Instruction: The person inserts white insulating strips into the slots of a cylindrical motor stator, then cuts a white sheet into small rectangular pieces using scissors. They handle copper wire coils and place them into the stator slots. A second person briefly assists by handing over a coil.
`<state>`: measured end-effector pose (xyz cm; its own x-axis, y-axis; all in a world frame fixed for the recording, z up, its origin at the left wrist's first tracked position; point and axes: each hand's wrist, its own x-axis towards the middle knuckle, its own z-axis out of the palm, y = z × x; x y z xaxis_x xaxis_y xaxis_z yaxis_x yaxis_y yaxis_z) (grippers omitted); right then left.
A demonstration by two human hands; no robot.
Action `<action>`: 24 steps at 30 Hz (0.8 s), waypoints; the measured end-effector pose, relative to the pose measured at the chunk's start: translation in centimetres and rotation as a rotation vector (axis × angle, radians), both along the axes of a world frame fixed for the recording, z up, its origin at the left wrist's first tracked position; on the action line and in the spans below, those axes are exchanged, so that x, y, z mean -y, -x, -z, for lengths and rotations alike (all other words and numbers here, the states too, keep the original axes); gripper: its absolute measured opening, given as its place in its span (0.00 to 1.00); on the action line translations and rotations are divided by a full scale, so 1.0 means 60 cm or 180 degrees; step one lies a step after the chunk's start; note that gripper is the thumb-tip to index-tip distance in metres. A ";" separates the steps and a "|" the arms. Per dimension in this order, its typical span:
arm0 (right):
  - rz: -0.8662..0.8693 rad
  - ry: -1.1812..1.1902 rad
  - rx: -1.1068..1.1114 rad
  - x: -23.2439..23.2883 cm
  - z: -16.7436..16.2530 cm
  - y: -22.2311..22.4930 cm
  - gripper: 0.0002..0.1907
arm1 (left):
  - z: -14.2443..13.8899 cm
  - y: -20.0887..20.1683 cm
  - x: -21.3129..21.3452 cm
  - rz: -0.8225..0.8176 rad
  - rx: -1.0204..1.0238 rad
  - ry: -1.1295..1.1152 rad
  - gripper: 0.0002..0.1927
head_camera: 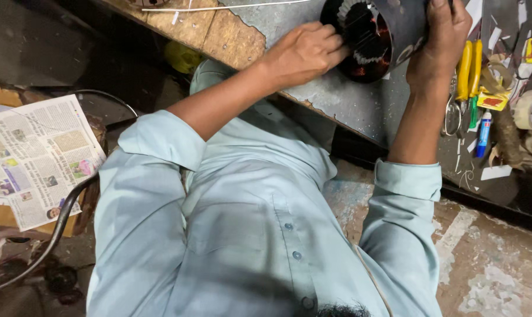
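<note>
Right hand (445, 35) clamped over motor stator (377, 35) (dark), left hand (304, 53) fingertips together at its mouth.

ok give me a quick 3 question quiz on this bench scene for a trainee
1. True or false: the right hand grips the dark motor stator from the outside.
2. Where are the left hand's fingers? A) at the stator's open end, by the copper windings B) on the newspaper C) on the pliers
3. What colour are the handles of the pliers lying right of the stator?

Key: 1 true; 2 A; 3 yellow.
</note>
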<state>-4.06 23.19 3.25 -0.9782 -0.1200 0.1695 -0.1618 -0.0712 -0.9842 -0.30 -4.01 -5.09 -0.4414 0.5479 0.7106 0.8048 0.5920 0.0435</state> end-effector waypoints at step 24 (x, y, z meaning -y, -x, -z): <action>-0.0044 0.0025 -0.0096 0.015 0.014 0.010 0.13 | -0.001 -0.011 0.001 0.0119 0.0943 -0.0342 0.11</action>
